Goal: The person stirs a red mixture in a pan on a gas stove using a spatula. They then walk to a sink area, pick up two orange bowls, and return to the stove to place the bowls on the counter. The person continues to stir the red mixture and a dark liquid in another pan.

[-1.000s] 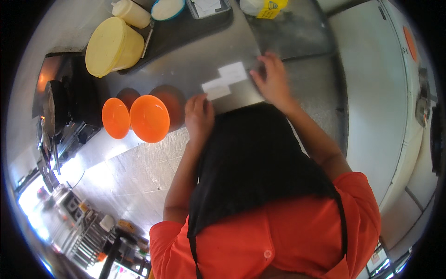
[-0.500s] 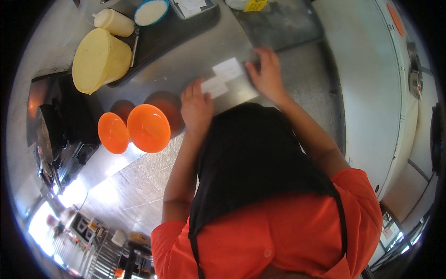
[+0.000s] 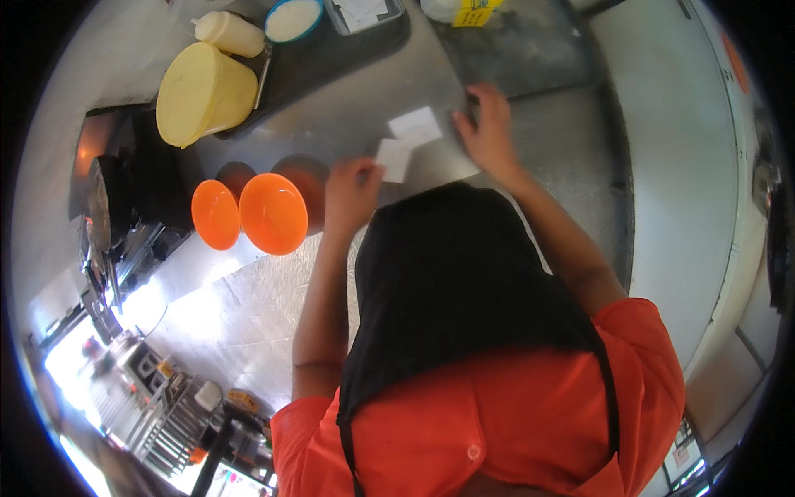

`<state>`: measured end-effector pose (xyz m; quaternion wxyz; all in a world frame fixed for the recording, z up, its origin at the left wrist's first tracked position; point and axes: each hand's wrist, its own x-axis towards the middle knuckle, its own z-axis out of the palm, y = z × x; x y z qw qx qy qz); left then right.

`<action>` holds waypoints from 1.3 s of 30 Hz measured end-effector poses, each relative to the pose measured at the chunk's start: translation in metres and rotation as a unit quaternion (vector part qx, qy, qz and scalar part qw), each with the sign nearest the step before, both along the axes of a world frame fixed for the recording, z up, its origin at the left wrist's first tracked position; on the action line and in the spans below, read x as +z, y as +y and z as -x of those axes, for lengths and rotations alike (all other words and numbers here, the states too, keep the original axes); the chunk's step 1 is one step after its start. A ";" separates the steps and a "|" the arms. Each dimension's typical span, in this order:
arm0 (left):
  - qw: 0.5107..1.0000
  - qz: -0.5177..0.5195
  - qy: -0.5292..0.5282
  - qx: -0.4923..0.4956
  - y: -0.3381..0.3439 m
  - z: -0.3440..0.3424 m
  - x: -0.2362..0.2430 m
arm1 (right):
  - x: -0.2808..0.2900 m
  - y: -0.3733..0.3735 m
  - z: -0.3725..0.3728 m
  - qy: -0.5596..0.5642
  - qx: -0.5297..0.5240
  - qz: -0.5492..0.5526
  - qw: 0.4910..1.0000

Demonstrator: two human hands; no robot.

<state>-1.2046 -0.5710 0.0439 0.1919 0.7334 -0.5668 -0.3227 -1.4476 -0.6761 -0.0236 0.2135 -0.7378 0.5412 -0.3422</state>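
Two small white paper slips lie on the steel counter in front of me, the farther slip [image 3: 416, 126] meeting or slightly overlapping the corner of the nearer slip [image 3: 394, 161]. With curled fingers, my left hand [image 3: 351, 195] pinches the left edge of the nearer one. My right hand [image 3: 490, 132] hovers by the counter to the right of the papers, fingers apart and nothing in them. Left of my left hand, two orange bowls stand at the counter's front edge, a larger bowl [image 3: 274, 214] and a smaller bowl [image 3: 216, 215].
Toward the back left are a yellow lidded tub [image 3: 203, 95], a squeeze bottle [image 3: 229, 33] and a blue bowl of white contents [image 3: 294, 20]. A clear container [image 3: 364, 15] holds papers. Dark pans [image 3: 106, 203] sit at far left; a white cabinet [image 3: 679, 124] stands right.
The nearer slip has turned to a more upright angle as my left fingers closed at its edge. My right hand stays open. The whole view has shifted slightly.
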 end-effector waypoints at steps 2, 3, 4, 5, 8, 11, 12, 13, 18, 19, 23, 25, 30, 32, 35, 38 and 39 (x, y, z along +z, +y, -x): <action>0.999 -0.001 -0.001 -0.052 -0.019 -0.001 0.005 | 0.000 -0.004 0.007 0.001 -0.001 -0.004 1.000; 0.996 0.000 -0.021 -0.083 -0.030 0.000 0.004 | 0.002 -0.005 0.009 0.009 -0.002 -0.001 1.000; 0.992 0.000 -0.041 -0.117 -0.041 0.002 0.004 | 0.006 -0.005 0.014 0.018 -0.007 0.002 1.000; 0.992 0.015 -0.047 -0.120 -0.047 0.005 -0.001 | 0.010 -0.005 0.018 0.028 -0.009 0.005 1.000; 0.987 0.044 -0.077 -0.131 -0.057 0.019 -0.010 | 0.014 -0.007 0.031 0.029 -0.009 0.009 1.000; 0.982 0.056 -0.123 -0.131 -0.063 0.037 -0.008 | 0.011 -0.009 0.046 0.009 -0.004 0.018 1.000; 0.980 0.065 -0.133 -0.131 -0.063 0.040 -0.011 | 0.008 -0.008 0.052 0.000 -0.006 0.021 1.000; 0.979 0.075 -0.143 -0.128 -0.064 0.042 -0.012 | 0.004 -0.006 0.057 -0.009 -0.004 0.025 1.000; 0.995 -0.040 -0.074 -0.054 -0.069 0.042 -0.014 | -0.001 0.003 0.079 -0.013 -0.016 0.011 1.000; 0.994 -0.059 -0.072 -0.057 -0.071 0.039 -0.013 | -0.003 0.002 0.085 -0.011 -0.017 0.022 1.000; 0.990 -0.076 0.118 0.032 -0.074 0.021 -0.009 | -0.021 0.009 0.128 -0.014 -0.071 0.051 0.996; 0.973 -0.056 0.193 0.113 -0.089 0.016 0.009 | -0.060 0.029 0.168 -0.058 -0.095 -0.072 0.991; 0.963 0.093 0.215 0.133 -0.186 -0.020 0.031 | -0.183 0.135 0.274 0.202 -0.091 -0.509 0.832; 0.973 0.100 0.168 0.120 -0.226 -0.047 0.015 | -0.249 0.199 0.335 0.284 -0.065 -0.599 0.746; 0.977 0.158 -0.083 0.117 -0.254 -0.052 0.012 | -0.241 0.235 0.340 0.224 -0.068 -0.651 0.722; 0.934 0.202 -0.234 0.177 -0.246 -0.014 0.041 | -0.154 0.228 0.277 0.025 -0.174 -0.619 0.765; 0.913 0.257 -0.249 0.195 -0.234 -0.020 0.036 | -0.147 0.223 0.268 0.008 -0.167 -0.612 0.773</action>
